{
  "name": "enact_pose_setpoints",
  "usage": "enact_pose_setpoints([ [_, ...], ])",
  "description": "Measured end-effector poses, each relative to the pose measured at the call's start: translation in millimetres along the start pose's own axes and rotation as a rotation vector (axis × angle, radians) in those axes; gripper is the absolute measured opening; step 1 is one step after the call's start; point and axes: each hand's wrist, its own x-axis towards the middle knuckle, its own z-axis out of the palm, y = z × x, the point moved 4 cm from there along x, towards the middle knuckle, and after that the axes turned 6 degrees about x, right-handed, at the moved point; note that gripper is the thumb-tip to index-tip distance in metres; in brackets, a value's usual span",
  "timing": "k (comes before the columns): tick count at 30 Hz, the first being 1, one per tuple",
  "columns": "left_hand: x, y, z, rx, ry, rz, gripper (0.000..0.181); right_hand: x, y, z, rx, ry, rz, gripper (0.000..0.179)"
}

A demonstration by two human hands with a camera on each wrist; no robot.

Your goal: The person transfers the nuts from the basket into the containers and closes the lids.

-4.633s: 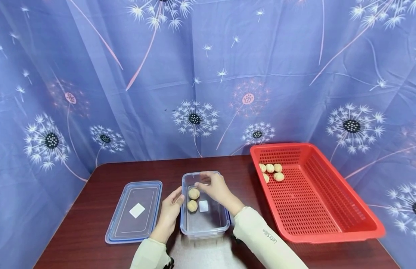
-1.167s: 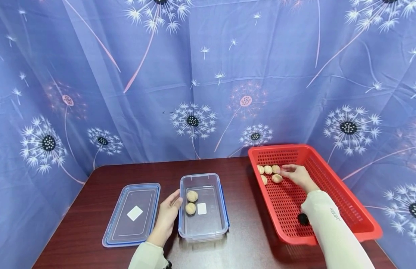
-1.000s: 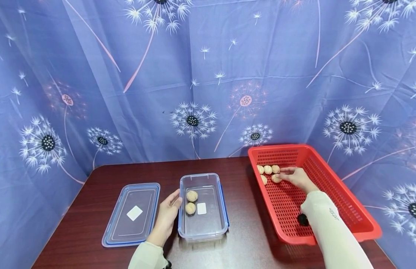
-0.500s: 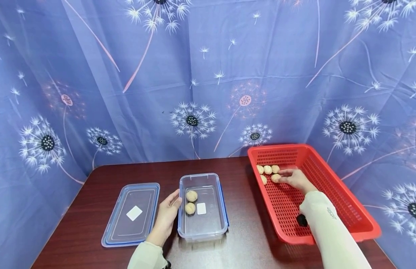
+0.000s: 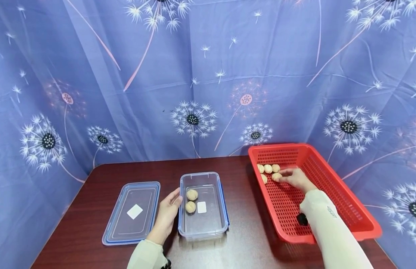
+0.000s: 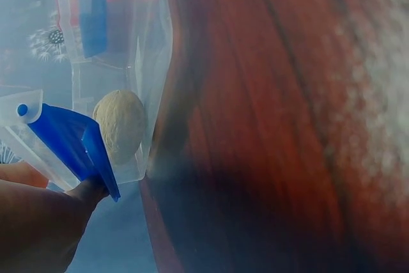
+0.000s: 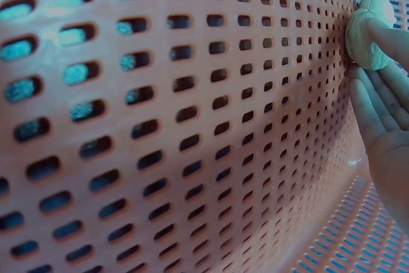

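Polished dark-wood table (image 5: 248,224), glare streaking its near side, carries the work of a person's two bare hands. At front, the left hand (image 5: 165,218) rests against a clear container (image 5: 208,224), fingers and thumb apart beside a hinged blue latch (image 6: 70,139). So light a touch could let the container skid if bumped, setting the two walnuts (image 5: 192,195) inside rolling. To its left, a clear lid (image 5: 130,228) lies flat on the table. Farther right, inside a red basket (image 5: 280,209), the right hand (image 5: 297,180) pinches one walnut (image 5: 276,177) between thumb and fingers, close against its neighbor. Round and held near the fingertips, it may slip loose; a low lift could clip the basket's wall or scatter the other walnuts (image 5: 267,169) clustered near the far left corner. Behind hangs a blue dandelion-print curtain (image 5: 221,112).
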Motion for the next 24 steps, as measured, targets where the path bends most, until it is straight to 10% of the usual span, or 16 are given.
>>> enact_pose_setpoints([
  [24,-0.1,-0.6,-1.3,-0.006,-0.005,0.026,0.043,-4.4,-10.9,-12.8,-0.037,-0.024,0.031,0.051],
])
